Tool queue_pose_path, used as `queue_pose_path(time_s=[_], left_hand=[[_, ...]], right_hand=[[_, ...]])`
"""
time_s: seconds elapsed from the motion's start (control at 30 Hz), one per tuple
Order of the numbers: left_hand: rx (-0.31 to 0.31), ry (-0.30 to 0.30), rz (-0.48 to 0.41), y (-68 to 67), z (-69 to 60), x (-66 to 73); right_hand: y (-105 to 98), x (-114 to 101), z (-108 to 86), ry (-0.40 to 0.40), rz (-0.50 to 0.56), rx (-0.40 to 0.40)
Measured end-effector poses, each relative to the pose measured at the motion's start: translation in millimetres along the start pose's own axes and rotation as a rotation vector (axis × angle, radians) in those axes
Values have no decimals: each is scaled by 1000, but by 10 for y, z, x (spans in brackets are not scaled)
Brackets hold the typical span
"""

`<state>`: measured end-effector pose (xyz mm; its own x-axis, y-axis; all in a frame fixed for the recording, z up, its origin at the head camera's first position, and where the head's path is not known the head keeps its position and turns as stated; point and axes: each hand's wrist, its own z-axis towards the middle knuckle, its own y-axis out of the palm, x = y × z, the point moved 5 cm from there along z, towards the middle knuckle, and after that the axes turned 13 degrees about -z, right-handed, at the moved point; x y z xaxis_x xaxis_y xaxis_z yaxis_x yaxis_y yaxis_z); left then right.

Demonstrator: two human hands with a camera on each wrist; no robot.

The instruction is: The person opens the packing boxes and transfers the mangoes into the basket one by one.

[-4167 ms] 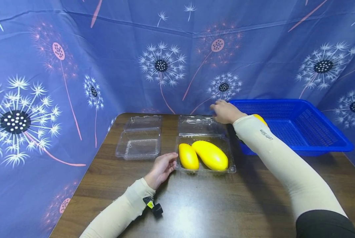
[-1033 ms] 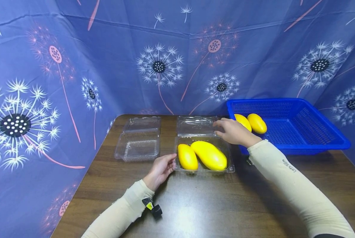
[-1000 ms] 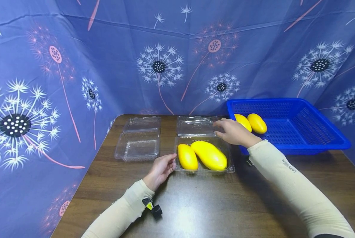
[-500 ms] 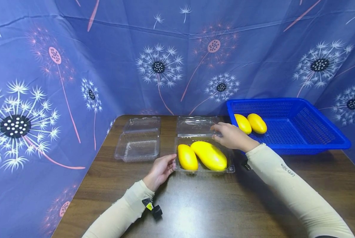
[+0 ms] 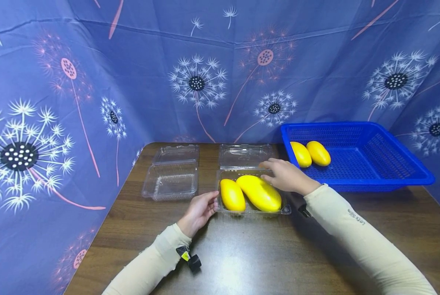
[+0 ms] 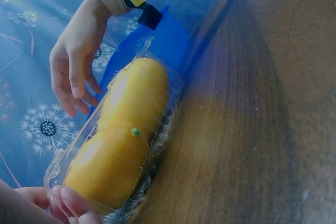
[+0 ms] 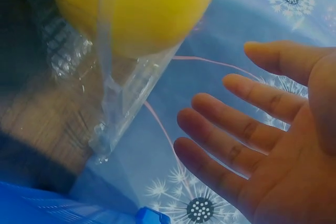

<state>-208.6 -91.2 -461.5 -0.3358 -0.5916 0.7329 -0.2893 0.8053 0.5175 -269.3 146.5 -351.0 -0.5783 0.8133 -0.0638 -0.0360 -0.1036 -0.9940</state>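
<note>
An opened clear plastic clamshell box (image 5: 286,200) stands on the table with two yellow mangoes in its base, a smaller mango (image 5: 233,195) at left and a larger mango (image 5: 259,193) at right. Its lid (image 5: 245,155) lies back behind the base. With thumb and fingers my left hand (image 5: 199,209) pinches the box's left edge; the left wrist view shows those fingertips (image 6: 73,203) at the box's end. Over the base's right rear part hovers my right hand (image 5: 287,176), holding nothing. Its fingers (image 7: 231,116) are spread and apart from the box in the right wrist view.
Left of the box lies a second opened clamshell box (image 5: 172,180) with nothing inside. A blue plastic basket (image 5: 371,180) stands at the back right, with two more mangoes (image 5: 318,153) at its left end. A patterned blue cloth (image 5: 220,61) hangs behind the table.
My right hand has come from behind the box's lid toward me, down to above the base's right side. My left hand, the box and the mangoes have stayed in place.
</note>
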Motion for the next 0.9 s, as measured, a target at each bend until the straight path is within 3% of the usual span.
queue_pose_path(time_s=[0.9], left_hand=[[-3,9,9,1,13,-9]], right_hand=[[255,-144,-111,-55,-13,-10]])
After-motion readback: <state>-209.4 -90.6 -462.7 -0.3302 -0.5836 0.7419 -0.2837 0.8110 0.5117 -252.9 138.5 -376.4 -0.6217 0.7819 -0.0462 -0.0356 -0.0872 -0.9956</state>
